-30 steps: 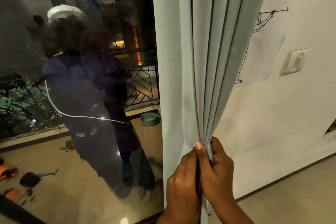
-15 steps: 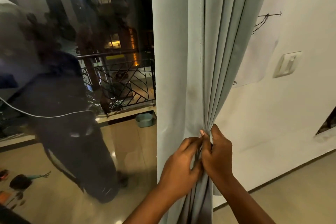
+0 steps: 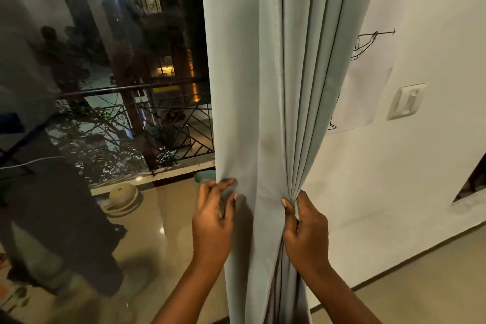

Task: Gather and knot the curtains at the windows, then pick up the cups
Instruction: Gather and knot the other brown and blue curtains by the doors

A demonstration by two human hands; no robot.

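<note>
Head view: left hand (image 3: 213, 218) pinches outer edge of pale grey-green curtain (image 3: 276, 113). Right hand (image 3: 306, 229) grips bunched pleats, flat panel between hands. Gathering part done; no knot yet. Teal cup-like vessel (image 3: 203, 176) just above left hand, unpicked.

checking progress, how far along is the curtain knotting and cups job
Early. Done: the right hand pinches the curtain folds already bunched. In hand: the left hand grips the curtain's window-side edge, apart from that bunch, so gathering isn't finished. Left: no knot shows, and no cup is held.
</note>
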